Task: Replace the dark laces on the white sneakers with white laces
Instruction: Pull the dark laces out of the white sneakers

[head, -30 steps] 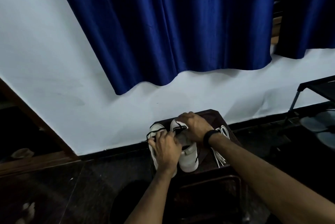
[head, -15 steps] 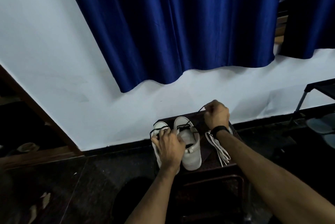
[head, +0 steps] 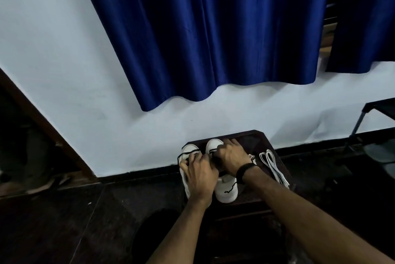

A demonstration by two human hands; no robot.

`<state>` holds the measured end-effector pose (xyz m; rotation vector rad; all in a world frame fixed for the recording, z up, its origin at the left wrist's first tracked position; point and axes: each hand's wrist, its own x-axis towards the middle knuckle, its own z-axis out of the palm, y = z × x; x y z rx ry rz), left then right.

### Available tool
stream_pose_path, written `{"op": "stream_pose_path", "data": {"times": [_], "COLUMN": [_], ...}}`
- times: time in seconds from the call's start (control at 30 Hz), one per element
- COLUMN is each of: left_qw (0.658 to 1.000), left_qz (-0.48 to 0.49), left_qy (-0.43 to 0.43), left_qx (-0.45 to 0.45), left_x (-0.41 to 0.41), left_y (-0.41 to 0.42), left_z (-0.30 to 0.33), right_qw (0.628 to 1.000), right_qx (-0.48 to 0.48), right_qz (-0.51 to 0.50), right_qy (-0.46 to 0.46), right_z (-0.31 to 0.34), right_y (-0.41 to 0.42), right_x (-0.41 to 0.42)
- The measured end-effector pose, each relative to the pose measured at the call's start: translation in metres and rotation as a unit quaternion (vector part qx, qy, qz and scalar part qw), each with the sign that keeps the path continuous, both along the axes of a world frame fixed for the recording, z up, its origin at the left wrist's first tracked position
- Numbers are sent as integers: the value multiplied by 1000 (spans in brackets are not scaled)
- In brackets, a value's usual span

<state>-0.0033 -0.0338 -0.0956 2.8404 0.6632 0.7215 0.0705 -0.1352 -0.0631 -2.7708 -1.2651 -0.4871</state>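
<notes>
Two white sneakers stand side by side on a small dark table [head: 263,142], toes toward the wall. My left hand [head: 198,173] lies over the left sneaker [head: 187,149], fingers curled on its top beside a loop of dark lace [head: 189,152]. My right hand [head: 232,156], with a black wristband, is bent over the lacing of the right sneaker [head: 226,193], and its fingertips pinch dark lace there. A loose dark lace end [head: 231,187] trails over that sneaker's heel. The white laces [head: 273,166] lie bundled on the table to the right.
A white wall with a blue curtain [head: 213,39] rises just behind the table. A black metal rack [head: 363,118] stands at the right, with shoes under it. The floor around is dark tile, and a wooden frame [head: 42,124] slants at the left.
My right hand, which half a second ago had drawn a dark lace out to the far right corner, has come back onto the right sneaker. My left hand has stayed on the sneakers.
</notes>
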Motion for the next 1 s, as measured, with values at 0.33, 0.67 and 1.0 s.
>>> {"op": "stream_pose_path", "data": {"times": [0.33, 0.67, 1.0], "left_qw": [999, 988, 987], "left_qz": [21, -127, -125], "left_qy": [-28, 76, 77], "left_qx": [14, 50, 59], "left_x": [0, 21, 45], "left_y": [-1, 7, 6], "left_z": [2, 13, 16], "right_qw": [776, 881, 902], "right_qx": [530, 320, 353], "right_qz": [-293, -258, -139], "right_qy": [177, 235, 208], "right_z": [16, 15, -12], "right_y": [-43, -55, -13], "right_x": [36, 21, -12]}}
